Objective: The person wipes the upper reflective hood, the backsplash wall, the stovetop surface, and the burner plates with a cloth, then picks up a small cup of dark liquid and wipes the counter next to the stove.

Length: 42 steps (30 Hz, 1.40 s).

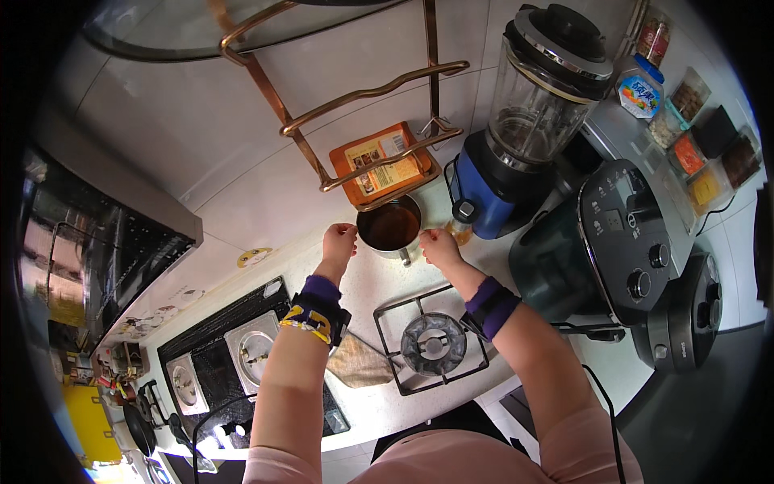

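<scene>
A round metal pot (390, 225) with dark brown contents stands on the white countertop near the wall, its short handle toward me. At its left side is my left hand (342, 241), fingers curled in. My right hand (438, 247) is at its right side, fingers curled too. Whether either hand touches the pot or pinches something small cannot be told. Behind the pot, an orange package with a printed label (381, 166) leans at the wall behind a copper-coloured metal rack (369, 94). A small glass bottle (461, 222) stands just beyond my right hand.
A blender (508, 151) and a dark green countertop cooker (595, 242) stand to the right. A black pan support with its burner (433, 343) lies nearer me, beside a folded cloth (361, 362). The gas hob (221, 363) without grates is at left; the range hood (121, 236) juts out above it.
</scene>
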Tool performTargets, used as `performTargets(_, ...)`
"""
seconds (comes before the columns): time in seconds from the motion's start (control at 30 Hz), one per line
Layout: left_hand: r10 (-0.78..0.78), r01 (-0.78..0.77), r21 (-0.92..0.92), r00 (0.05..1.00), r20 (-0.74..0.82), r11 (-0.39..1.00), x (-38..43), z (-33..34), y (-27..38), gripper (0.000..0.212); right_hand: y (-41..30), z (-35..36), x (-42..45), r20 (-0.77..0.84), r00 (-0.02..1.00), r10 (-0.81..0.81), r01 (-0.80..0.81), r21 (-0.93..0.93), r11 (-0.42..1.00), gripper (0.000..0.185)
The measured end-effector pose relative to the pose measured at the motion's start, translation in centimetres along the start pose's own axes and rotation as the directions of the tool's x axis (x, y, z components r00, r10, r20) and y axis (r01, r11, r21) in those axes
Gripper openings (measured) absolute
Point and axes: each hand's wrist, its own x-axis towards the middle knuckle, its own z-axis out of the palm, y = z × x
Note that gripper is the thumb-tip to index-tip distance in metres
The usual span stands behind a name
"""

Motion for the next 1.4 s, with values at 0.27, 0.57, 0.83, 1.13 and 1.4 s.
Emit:
performTargets(0.27,-0.504,0.531,-0.131,0.842,0.191,0.837,-1.1,1.0,0.7,0.026,0.6,0.1,0.1,0.063,0.997,0.033,-0.032,-0.009,0.999,0.021)
performTargets(0.57,-0.434,0.448,-0.295,0.894,0.116,0.844,-5.3,5.5,0.9,0.021,1.5,-0.1,1.5,-0.025,0.997,-0.075,0.071,-0.132,0.989,0.027)
performTargets(0.83,-0.356,0.325,-0.298,0.933,-0.054,0.897,-4.8,6.2,0.0,0.022,0.8,1.3,0.1,-0.096,0.982,-0.165,0.153,-0.121,0.981,0.014)
performTargets(1.13,-0.308,0.273,-0.321,0.949,-0.063,0.907,-5.0,5.7,-0.8,0.022,0.9,1.1,-0.5,-0.028,0.999,0.027,-0.032,-0.166,0.986,0.022)
performTargets(1.4,-0.288,0.212,-0.501,0.954,-0.08,0.839,-5.3,5.6,-2.2,0.022,0.2,1.5,-2.3,0.007,0.996,0.094,-0.093,-0.103,0.99,0.016)
